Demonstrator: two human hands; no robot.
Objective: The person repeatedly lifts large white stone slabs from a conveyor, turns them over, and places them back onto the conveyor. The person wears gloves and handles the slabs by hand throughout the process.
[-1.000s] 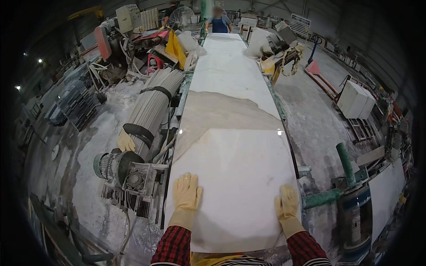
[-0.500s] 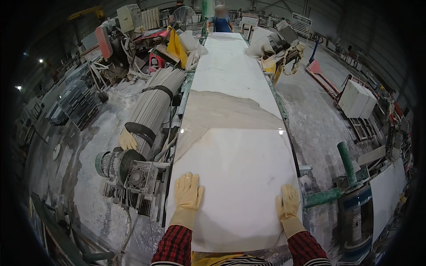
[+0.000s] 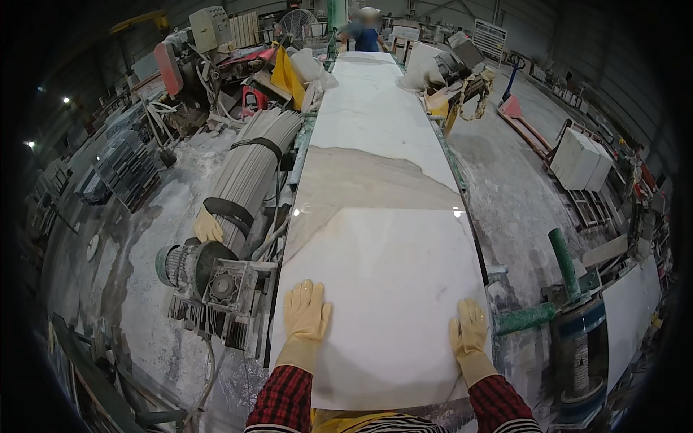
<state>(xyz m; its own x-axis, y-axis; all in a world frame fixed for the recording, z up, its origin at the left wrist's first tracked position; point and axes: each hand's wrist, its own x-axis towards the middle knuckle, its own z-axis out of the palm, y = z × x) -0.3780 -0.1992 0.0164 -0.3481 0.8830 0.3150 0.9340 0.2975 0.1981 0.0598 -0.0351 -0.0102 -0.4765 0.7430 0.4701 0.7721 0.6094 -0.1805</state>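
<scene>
A polished white stone slab (image 3: 390,289) lies flat at the near end of a long conveyor bed. My left hand (image 3: 305,317), in a cream rubber glove, rests palm down near its left edge with the fingers stretched out. At the right edge my right hand (image 3: 471,335), gloved alike, lies flat on the slab, fingers extended forward. Neither hand grips anything. Beyond the near slab, a second slab (image 3: 375,173) with a beige band and dark vein continues the surface away from me.
Left of the bed stand an electric motor (image 3: 188,263) and a strapped bundle of grey strips (image 3: 260,151). On the right are a green roller (image 3: 525,319) and a red pallet truck (image 3: 521,123). A person (image 3: 367,36) in blue stands at the far end.
The person at the far end has shifted slightly and raised an arm. My hands and the slabs look unmoved.
</scene>
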